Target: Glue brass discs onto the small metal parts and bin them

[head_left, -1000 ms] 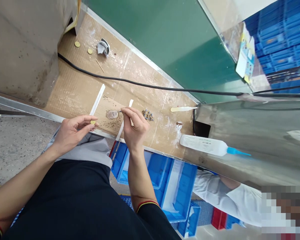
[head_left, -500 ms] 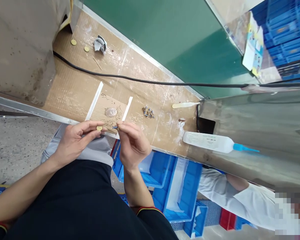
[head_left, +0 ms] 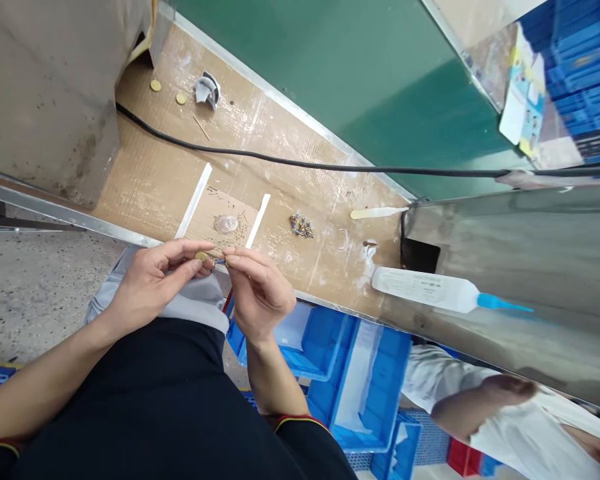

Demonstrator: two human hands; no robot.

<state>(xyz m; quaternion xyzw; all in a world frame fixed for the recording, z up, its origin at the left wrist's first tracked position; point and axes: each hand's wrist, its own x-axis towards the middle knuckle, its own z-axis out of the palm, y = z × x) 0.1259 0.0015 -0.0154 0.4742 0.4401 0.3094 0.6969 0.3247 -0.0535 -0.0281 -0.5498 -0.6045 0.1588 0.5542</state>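
Observation:
My left hand (head_left: 153, 280) pinches a small brass disc (head_left: 201, 257) between thumb and fingers at the near edge of the cardboard-covered bench (head_left: 145, 180). My right hand (head_left: 257, 290) pinches a tiny blue-tipped part (head_left: 219, 261) and holds it against the disc. Just beyond my fingers lies a clear blob of glue (head_left: 227, 224) on a cardboard patch between two white strips (head_left: 194, 200). A small heap of brass and blue parts (head_left: 301, 227) rests further right.
A black cable (head_left: 280, 162) crosses the bench. A glue bottle with a blue nozzle (head_left: 433, 289) lies on its side at the right, a wooden spatula (head_left: 375, 213) behind it. Two brass discs (head_left: 155, 85) and crumpled grey tape (head_left: 206, 90) sit at the back. Blue bins (head_left: 330, 353) stand below; another person's white sleeve (head_left: 525, 433) is at lower right.
My right hand drew back from the glue blob toward me and met my left hand, bringing the small part up to the brass disc. The other person's arm shifted at lower right.

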